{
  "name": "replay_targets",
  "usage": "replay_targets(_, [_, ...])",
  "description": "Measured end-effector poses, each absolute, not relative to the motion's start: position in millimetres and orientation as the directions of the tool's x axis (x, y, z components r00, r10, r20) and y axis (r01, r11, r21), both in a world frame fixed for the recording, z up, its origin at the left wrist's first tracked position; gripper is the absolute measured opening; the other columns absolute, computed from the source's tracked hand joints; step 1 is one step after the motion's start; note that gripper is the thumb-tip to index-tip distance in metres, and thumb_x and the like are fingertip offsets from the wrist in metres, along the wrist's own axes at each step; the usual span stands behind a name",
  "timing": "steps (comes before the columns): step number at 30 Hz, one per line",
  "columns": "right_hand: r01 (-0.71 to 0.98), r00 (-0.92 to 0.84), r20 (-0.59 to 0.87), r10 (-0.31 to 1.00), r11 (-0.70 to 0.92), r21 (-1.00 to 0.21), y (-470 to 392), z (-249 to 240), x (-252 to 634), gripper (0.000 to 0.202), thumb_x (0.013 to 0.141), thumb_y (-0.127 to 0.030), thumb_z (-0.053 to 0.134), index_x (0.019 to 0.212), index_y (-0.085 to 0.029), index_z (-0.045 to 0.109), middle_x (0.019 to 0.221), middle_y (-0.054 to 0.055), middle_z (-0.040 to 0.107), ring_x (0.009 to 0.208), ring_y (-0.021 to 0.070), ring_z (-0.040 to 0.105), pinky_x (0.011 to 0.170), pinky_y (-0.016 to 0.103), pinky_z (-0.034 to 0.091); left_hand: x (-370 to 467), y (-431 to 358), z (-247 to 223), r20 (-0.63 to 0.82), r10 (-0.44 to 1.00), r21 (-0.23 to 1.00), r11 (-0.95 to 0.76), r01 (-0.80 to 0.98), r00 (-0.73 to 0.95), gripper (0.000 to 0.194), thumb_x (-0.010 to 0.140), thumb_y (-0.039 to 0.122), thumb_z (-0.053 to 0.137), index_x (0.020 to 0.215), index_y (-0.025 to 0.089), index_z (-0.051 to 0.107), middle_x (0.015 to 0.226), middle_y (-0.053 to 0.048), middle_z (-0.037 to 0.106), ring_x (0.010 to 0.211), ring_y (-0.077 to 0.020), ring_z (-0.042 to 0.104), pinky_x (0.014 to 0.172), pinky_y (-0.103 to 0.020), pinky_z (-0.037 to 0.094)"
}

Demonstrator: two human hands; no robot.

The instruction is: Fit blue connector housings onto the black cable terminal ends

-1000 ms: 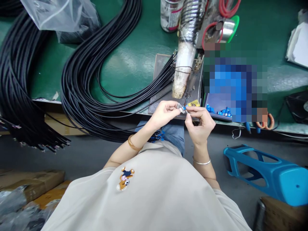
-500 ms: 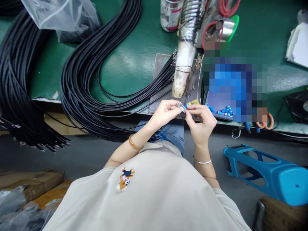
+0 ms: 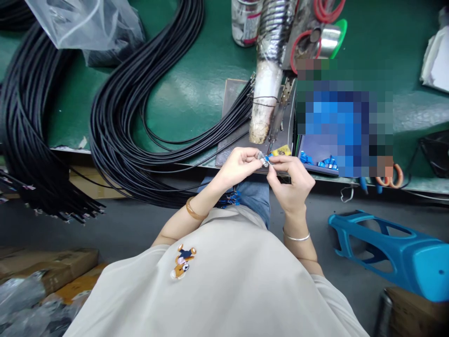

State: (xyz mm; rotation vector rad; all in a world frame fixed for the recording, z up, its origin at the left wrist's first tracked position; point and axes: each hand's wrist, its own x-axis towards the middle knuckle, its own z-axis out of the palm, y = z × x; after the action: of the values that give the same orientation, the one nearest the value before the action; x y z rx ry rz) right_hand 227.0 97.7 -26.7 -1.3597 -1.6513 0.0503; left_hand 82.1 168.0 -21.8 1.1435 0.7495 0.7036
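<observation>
My left hand (image 3: 240, 167) is closed in a pinch at the bench's front edge, its fingertips meeting those of my right hand. What it holds is hidden, with something greyish and shiny at the fingertips. My right hand (image 3: 292, 181) pinches a small blue part (image 3: 268, 158) between thumb and fingers. Just behind lies a yellow piece (image 3: 281, 150) on a dark board (image 3: 229, 93). A bundle of black cables (image 3: 115, 126) curves in from the left; some bare ends rest on the board. Blue-tipped ends (image 3: 233, 197) hang near my lap.
A tray (image 3: 317, 142) holds several small blue parts, partly pixelated. A foil-wrapped tube (image 3: 266, 79) reaches down over the board. Orange-handled scissors (image 3: 397, 177) and a solder spool (image 3: 331, 41) lie right. A blue plastic stool (image 3: 421, 262) stands on the floor. More cables (image 3: 24, 103) hang left.
Both hands stay together at nearly the same spot, with a slight shift of the fingers around the blue part. The view has moved a little.
</observation>
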Motion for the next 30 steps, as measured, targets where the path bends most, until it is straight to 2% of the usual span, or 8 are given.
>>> replay_targets(5, [0.726,0.128,0.677,0.725,0.396,-0.562,95.3,-27.7,224.2,0.015,0.083,-0.009,0.067,0.083,-0.023,0.062,0.088,0.0,0.075,0.081,0.0155,0.073,0.075,0.03,0.059,79.9,164.4,-23.3,-0.167,0.796,0.95,0.287,-0.12,0.581,0.022,0.075,0.026,0.072,0.065,0.014,0.056,0.048,0.007,0.047,0.042,-0.0027,0.035,0.044,-0.02,0.022])
replay_targets(7, [0.684,0.194,0.65,0.735,0.374,-0.627,93.1,-28.5,223.9,0.013,0.083,-0.011,0.068,0.081,-0.023,0.062,0.087,0.0,0.075,0.082,0.0161,0.074,0.075,0.03,0.06,78.8,162.7,-23.7,-0.154,0.815,0.944,0.288,-0.16,0.559,0.019,0.075,0.025,0.072,0.069,0.014,0.057,0.049,0.006,0.05,0.042,-0.0025,0.037,0.044,-0.018,0.027])
replay_targets(12, [0.378,0.341,0.311,0.887,0.173,-0.909,86.6,-28.6,230.5,0.007,0.088,-0.023,0.067,0.083,-0.021,0.063,0.081,-0.001,0.072,0.067,0.0127,0.071,0.062,0.025,0.057,76.8,156.5,-26.9,-0.135,0.82,0.934,0.293,-0.205,0.557,0.019,0.075,0.026,0.074,0.071,0.012,0.061,0.053,0.005,0.054,0.045,-0.0029,0.042,0.047,-0.017,0.033])
replay_targets(14, [0.393,0.363,0.308,0.879,0.155,-0.907,85.1,-25.6,233.2,0.007,0.088,-0.026,0.068,0.084,-0.021,0.067,0.075,-0.004,0.067,0.056,0.0089,0.062,0.053,0.022,0.05,76.5,153.3,-29.2,-0.136,0.803,0.937,0.295,-0.189,0.58,0.02,0.076,0.026,0.074,0.071,0.012,0.062,0.054,0.004,0.055,0.047,-0.0034,0.045,0.049,-0.017,0.035])
replay_targets(17, [0.504,0.303,0.372,0.878,0.183,-0.844,84.1,-18.0,233.9,0.006,0.088,-0.025,0.068,0.086,-0.023,0.073,0.075,-0.003,0.063,0.057,0.0079,0.055,0.049,0.023,0.044,75.7,149.1,-31.5,-0.132,0.79,0.949,0.276,-0.155,0.599,0.019,0.076,0.027,0.073,0.072,0.012,0.062,0.055,0.003,0.056,0.05,-0.0046,0.048,0.052,-0.018,0.038])
replay_targets(23, [0.533,0.166,0.272,0.948,0.146,-0.834,82.3,-4.0,232.3,0.007,0.088,-0.022,0.068,0.086,-0.021,0.075,0.074,-0.001,0.063,0.061,0.0091,0.054,0.053,0.024,0.044,71.4,145.8,-28.4,-0.15,0.762,0.966,0.248,-0.071,0.63,0.015,0.079,0.023,0.069,0.073,0.011,0.062,0.058,0.002,0.056,0.052,-0.005,0.049,0.052,-0.017,0.036])
replay_targets(28, [0.576,0.099,0.302,0.948,0.193,-0.795,78.9,-3.3,232.5,0.008,0.089,-0.021,0.066,0.086,-0.023,0.074,0.075,-0.001,0.066,0.064,0.0107,0.057,0.056,0.025,0.046,67.9,148.4,-27.5,-0.123,0.747,0.954,0.271,-0.13,0.653,0.022,0.082,0.03,0.069,0.073,0.012,0.058,0.057,0.002,0.056,0.05,-0.004,0.046,0.051,-0.017,0.035])
replay_targets(30, [0.582,0.154,0.332,0.931,0.186,-0.792,78.3,-6.3,231.3,0.007,0.09,-0.022,0.066,0.088,-0.023,0.073,0.08,-0.001,0.067,0.064,0.0108,0.06,0.056,0.025,0.049,66.9,148.4,-27.4,-0.098,0.756,0.956,0.253,-0.151,0.647,0.023,0.084,0.031,0.068,0.075,0.012,0.059,0.056,0.003,0.054,0.05,-0.004,0.044,0.052,-0.017,0.035])
